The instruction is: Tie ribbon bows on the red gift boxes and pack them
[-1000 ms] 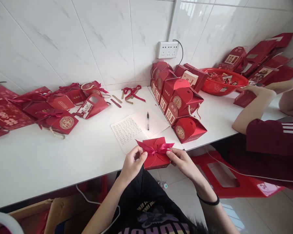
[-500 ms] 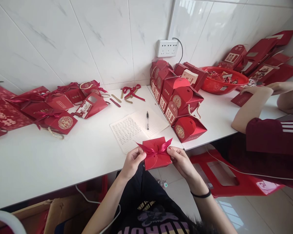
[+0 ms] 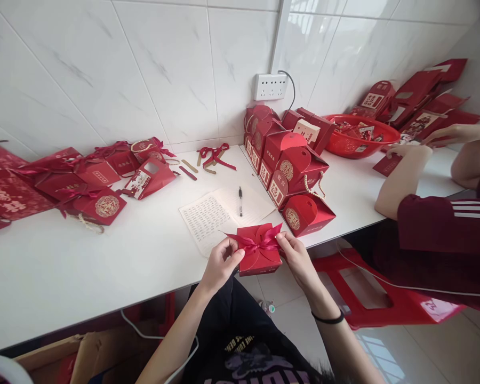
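Note:
A small red gift box (image 3: pixel 260 264) is held at the table's front edge, its folded top flaps facing up. Across the flaps lies a dark pink ribbon (image 3: pixel 259 246), tied in the middle with its ends spread left and right. My left hand (image 3: pixel 223 262) pinches the ribbon's left side against the box, thumb on top. At the right side my right hand (image 3: pixel 294 255) pinches the other ribbon end between thumb and fingers. Just behind the box lies an open notebook (image 3: pixel 208 218) with handwriting, and a black pen (image 3: pixel 240 201) rests on it.
Stacked red gift boxes (image 3: pixel 288 170) stand right of the notebook. Ribboned boxes (image 3: pixel 92 181) crowd the left. Loose ribbon (image 3: pixel 216 154) lies near the wall. A red basin (image 3: pixel 360 144) holds small packets. At right, a co-worker's hands (image 3: pixel 408 146) handle a red box. A red stool (image 3: pixel 368 296) stands below.
The box has tilted slightly, and more of its front face shows. Both hands still pinch the ribbon, the right hand slightly higher. The view has shifted a little; the co-worker's hands have moved.

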{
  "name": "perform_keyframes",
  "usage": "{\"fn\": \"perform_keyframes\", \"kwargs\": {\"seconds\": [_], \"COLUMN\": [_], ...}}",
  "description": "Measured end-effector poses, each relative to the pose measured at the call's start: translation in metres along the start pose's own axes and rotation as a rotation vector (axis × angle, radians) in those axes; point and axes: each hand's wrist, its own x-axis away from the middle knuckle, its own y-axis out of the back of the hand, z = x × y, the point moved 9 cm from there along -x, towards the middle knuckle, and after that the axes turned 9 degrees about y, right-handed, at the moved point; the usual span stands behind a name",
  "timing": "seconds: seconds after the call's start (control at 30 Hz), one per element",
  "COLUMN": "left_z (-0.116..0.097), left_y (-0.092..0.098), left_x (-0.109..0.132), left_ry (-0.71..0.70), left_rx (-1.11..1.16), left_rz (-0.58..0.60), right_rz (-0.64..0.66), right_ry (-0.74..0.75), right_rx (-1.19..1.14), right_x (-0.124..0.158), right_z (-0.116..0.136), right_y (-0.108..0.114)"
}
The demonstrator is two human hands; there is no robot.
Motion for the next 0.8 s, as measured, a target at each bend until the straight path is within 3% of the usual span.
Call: {"fn": "perform_keyframes", "kwargs": {"seconds": [0.27,0.47,0.6,0.8], "left_z": [0.0,-0.003,-0.004,-0.015], "left_y": [0.015,0.01,0.011,0.008], "left_x": [-0.013,-0.022,-0.03,-0.044], "left_ry": [-0.023,-0.005,0.026,-0.016], "left_rx": [0.085,0.072,0.154,0.096], "left_rz": [-0.117,-0.023,-0.003,-0.005], "right_rz": [-0.046,-0.081,-0.073,-0.027], "right_ry": [0.04,0.19,0.19,0.226], "right_rx": [-0.062,0.015,0.037,0.068], "right_x": [-0.005,-0.008,-0.013,-0.022], "right_z": [0.005,0.02,0.024,0.04], "right_y": [-0.002,0.005,0.005,-0.003]}}
